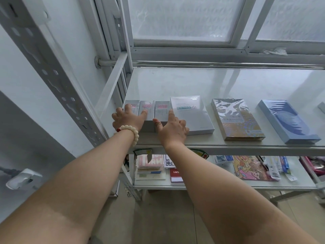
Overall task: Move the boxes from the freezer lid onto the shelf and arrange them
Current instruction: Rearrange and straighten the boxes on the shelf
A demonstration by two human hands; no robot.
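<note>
Standing by the white shelf (228, 81) under the window (184, 18), I see six boxes lying flat in a row along its front edge. At the nine o'clock end three small silver boxes with pink labels sit side by side, touching. The left hand (129, 118), a pale bead bracelet (130, 131) on its wrist, grasps the first small box (133, 104) with bent fingers spread over its top, and its thumb lies on the second small box (146, 106). The right hand (173, 128) pinches the third small box (162, 110): the thumb presses its near face at six o'clock, the straight forefinger runs along its three o'clock edge, and the other fingers are curled in. Just beside that forefinger, at three o'clock, lies a larger white box (191, 113); further toward three o'clock, each apart from the next, lie a gold patterned box (237, 120) and a blue box (288, 122). At six o'clock, the lower shelf (211, 184) carries notebooks (149, 166) and colourful packets.
</note>
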